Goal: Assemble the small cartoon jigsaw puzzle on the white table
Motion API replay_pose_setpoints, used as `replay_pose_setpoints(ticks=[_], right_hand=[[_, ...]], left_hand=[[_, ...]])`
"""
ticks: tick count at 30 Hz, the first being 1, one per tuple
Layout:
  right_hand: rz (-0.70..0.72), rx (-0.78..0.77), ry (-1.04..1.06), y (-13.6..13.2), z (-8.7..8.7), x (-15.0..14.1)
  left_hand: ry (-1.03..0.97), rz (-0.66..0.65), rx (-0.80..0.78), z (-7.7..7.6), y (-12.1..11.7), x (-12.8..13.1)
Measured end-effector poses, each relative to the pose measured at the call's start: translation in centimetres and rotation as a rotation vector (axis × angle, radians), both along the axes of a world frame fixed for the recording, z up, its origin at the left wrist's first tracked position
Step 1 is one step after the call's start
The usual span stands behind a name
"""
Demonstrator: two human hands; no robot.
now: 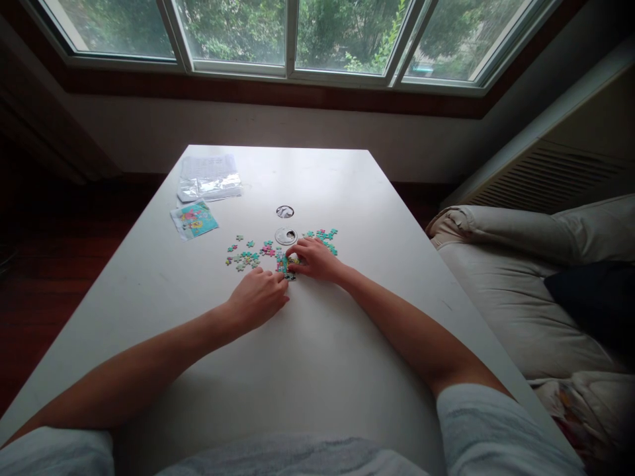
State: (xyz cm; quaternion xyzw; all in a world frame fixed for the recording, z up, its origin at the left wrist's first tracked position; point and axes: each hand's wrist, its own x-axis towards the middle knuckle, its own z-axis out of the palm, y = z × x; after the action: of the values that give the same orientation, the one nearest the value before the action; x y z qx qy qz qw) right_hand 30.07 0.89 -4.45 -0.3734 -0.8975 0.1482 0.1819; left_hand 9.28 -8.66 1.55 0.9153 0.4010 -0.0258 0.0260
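bright window (241,33) above white wall (278,129)

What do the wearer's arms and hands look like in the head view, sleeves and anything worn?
Pale grey-white sleeves with soft, darker grey streaks, ending around the elbows. Forearms bare below them. Left hand and right hand both bare: no gloves. No watch or bracelet shows at either wrist. Rings: too small to tell.
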Motion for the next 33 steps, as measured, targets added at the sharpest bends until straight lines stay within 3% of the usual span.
replay_pose_setpoints(ticks=[9, 13, 18, 21, 25, 33], right_hand=[[0.005, -0.001, 0.001, -0.1, 0.1, 0.1], [0.004, 0.003, 0.006, -0.1, 0.1, 0.1], [-0.003, 0.001, -0.008, -0.1, 0.2, 0.0], [0.004, -0.008, -0.010, -0.1, 0.2, -0.1], [0.007, -0.011, -0.008, -0.1, 0.1, -0.1], [0.012, -0.006, 0.002, 0.0, -0.1, 0.0]], left_hand=[[0.004, 0.072, -0.023, 0.1, -0.4, -0.1], [-0.065, 0.073, -0.031, 0.0, 1.1, -0.5], [-0.164, 0.256, 0.235, -1.9, 5.0, -2.3], [-0.185, 0.348, 0.317, -3.3, 6.7, -3.6], [-0.228, 0.377, 0.308, -4.4, 7.7, -4.5], [-0.357, 0.404, 0.200, -4.9, 7.9, -4.4]])
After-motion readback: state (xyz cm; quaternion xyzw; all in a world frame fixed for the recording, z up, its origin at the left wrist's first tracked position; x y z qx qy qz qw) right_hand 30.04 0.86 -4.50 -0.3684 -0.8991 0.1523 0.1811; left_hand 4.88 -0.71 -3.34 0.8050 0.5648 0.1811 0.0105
